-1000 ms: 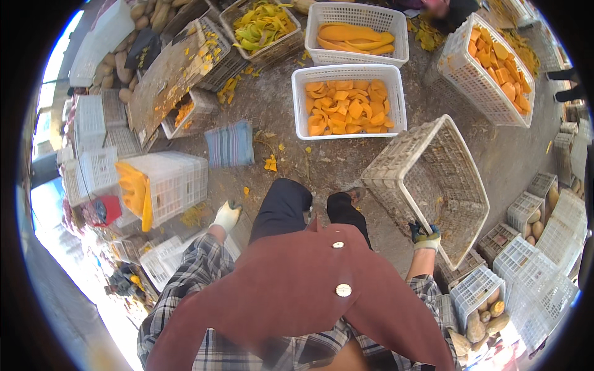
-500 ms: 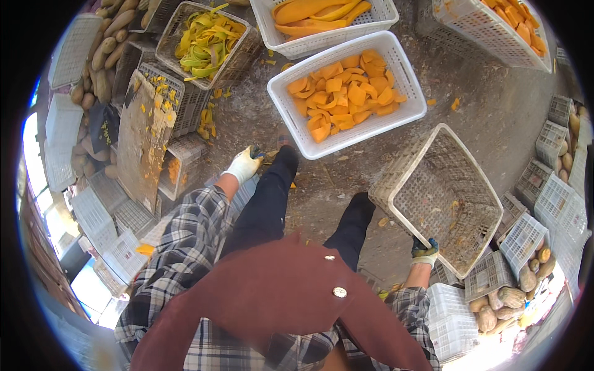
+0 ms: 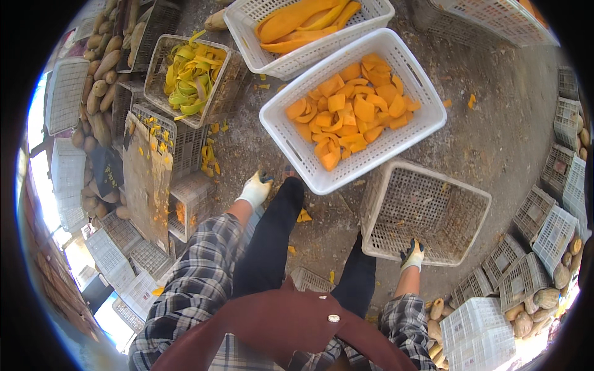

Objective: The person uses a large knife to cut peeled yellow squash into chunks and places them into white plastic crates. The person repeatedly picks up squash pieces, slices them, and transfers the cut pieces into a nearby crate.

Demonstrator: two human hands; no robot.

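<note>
My right hand (image 3: 413, 255), in a white glove with dark fingers, grips the near rim of a dirty, pale plastic crate (image 3: 427, 260). That crate is on my right, with a few orange scraps in it. Just beyond it is a white crate (image 3: 427, 127) of cut orange pumpkin pieces (image 3: 352, 108). My left hand (image 3: 257, 188), gloved alike, hovers by my left leg with its fingers curled. What those fingers hold, if anything, is hidden.
A crate of long peeled pumpkins (image 3: 303, 25) stands at the back. Yellow-green peels (image 3: 192, 77) fill a crate at the back left, near a worn board (image 3: 147, 179). Stacked crates and whole pumpkins line both sides. Orange scraps dot the floor.
My right hand has brought the dirty crate leftward, closer to the crate of pieces, and its opening has turned. My left hand stays curled beside my leg. The whole view has shifted slightly.
</note>
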